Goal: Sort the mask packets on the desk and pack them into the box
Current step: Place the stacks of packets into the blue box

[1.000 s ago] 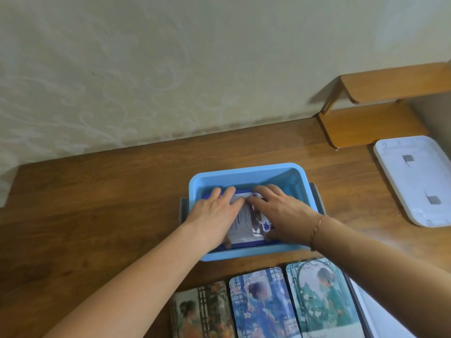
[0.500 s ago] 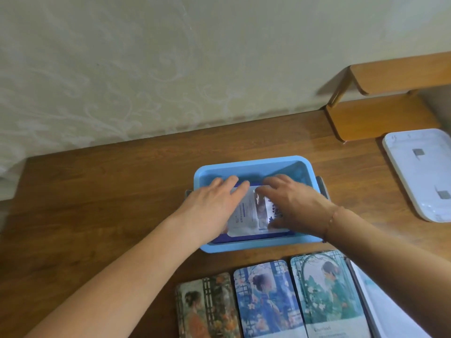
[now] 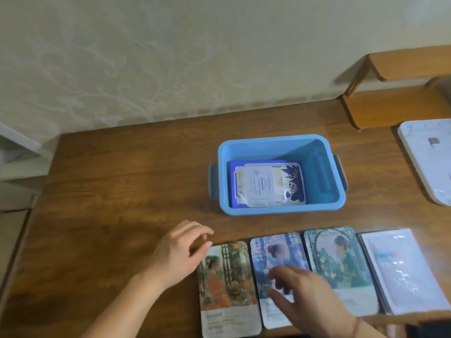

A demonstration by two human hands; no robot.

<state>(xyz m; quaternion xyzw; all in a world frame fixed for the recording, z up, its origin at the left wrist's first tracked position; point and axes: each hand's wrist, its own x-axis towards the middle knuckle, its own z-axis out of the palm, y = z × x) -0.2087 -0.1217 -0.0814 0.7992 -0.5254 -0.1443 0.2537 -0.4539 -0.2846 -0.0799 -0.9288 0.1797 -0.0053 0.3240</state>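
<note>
A light blue box (image 3: pixel 280 211) stands in the middle of the wooden desk. A white and dark blue mask packet (image 3: pixel 268 185) lies flat inside it on a blue one. Along the front edge lie more packets in a row: an orange-toned one (image 3: pixel 229 289), a blue-toned one (image 3: pixel 278 250), a green-toned one (image 3: pixel 339 257) and a pale pink stack (image 3: pixel 400 269). My left hand (image 3: pixel 180 254) hovers at the top left corner of the orange packet, fingers loosely curled, holding nothing. My right hand (image 3: pixel 302 291) reaches over the blue packet with spread fingers.
A white lid (image 3: pixel 429 157) lies at the desk's right side. A wooden shelf unit (image 3: pixel 395 103) stands at the back right against the patterned wall. The desk's left edge (image 3: pixel 36 203) drops off beside white furniture. Bare wood lies left of the box.
Both hands have left the box and pulled back to the row of packets at the front. The white and blue packet now lies released inside the box.
</note>
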